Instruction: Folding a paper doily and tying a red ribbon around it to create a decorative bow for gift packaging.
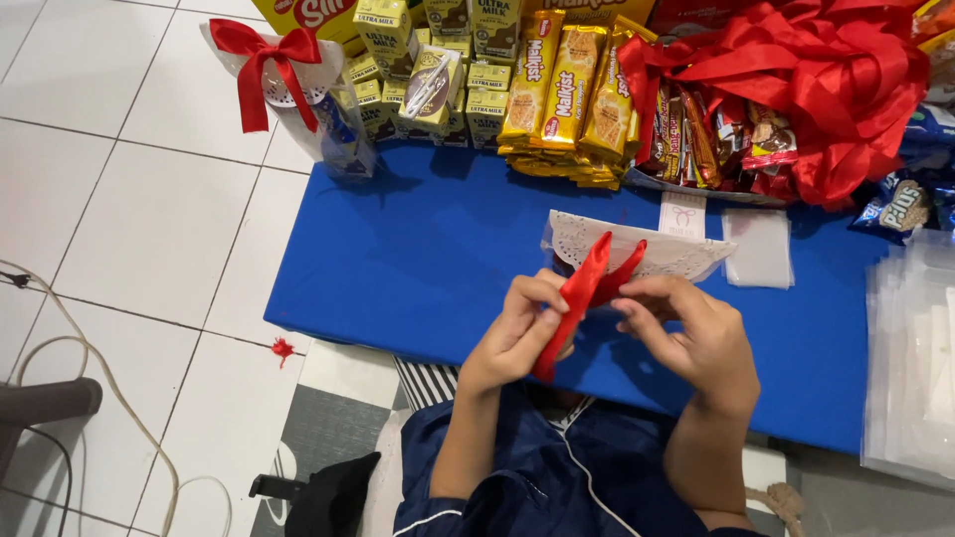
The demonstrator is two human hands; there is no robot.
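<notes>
In the head view, the left hand [517, 328] and the right hand [686, 333] both pinch a red ribbon [585, 288] just above the blue desk [418, 259], its two ends crossed and pulled apart, which looks like forming a bow. At twelve o'clock of the hands lies a clear pouch with a white doily edge [647, 249], its contents not discernible. At ten o'clock stands a finished pouch with a red bow [298, 89], holding what look like packaged snacks, by stacked milk cartons [448, 80] and yellow biscuit packs [567, 89].

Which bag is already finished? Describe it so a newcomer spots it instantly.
Start at the blue table and go to its far-left corner, beside the stacked milk cartons. The finished clear gift bag stands there upright, the only bag with a tied red bow on top.
</notes>
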